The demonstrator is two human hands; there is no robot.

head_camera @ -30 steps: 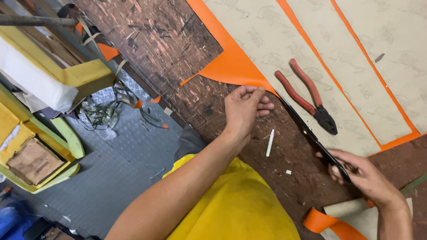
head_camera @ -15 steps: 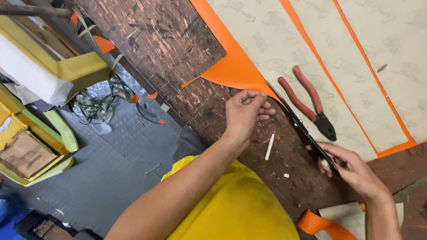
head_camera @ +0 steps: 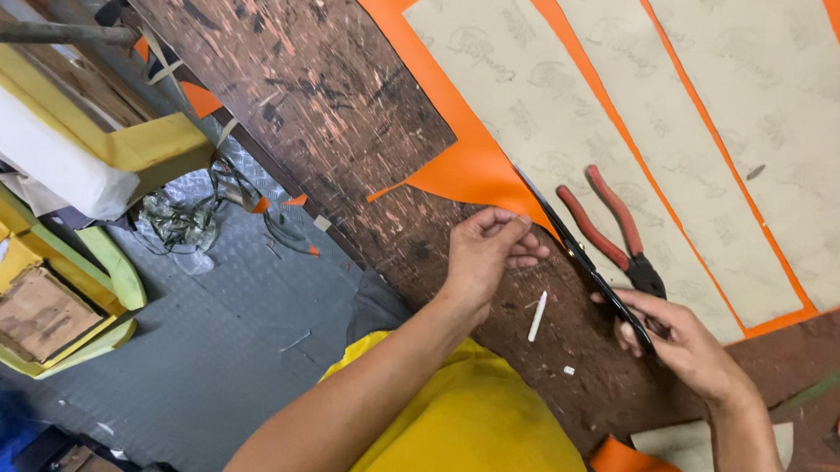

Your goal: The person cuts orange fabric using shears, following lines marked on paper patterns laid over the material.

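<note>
My left hand [head_camera: 486, 253] pinches the cut edge of an orange sheet [head_camera: 464, 165] that lies on a scarred brown worktable [head_camera: 303, 80]. My right hand [head_camera: 681, 341] grips the handles of long black shears [head_camera: 581, 255]. Their blades run up and left along the sheet's edge toward my left hand. Beige pattern pieces [head_camera: 586, 110] cover the orange sheet. Red-handled pliers [head_camera: 610, 225] rest on the sheet just beyond the shears. A white chalk stick [head_camera: 538, 316] lies on the table between my hands.
Orange strips and a beige piece [head_camera: 660, 465] sit at the lower right of the table. Yellow foam-padded frames [head_camera: 60, 171] stand at the left on a grey checker-plate floor [head_camera: 235, 341], with scraps and crumpled plastic [head_camera: 180, 219] beside them.
My right hand has moved the shears up and left along the sheet's edge, closer to my left hand. My left hand stays on the orange edge.
</note>
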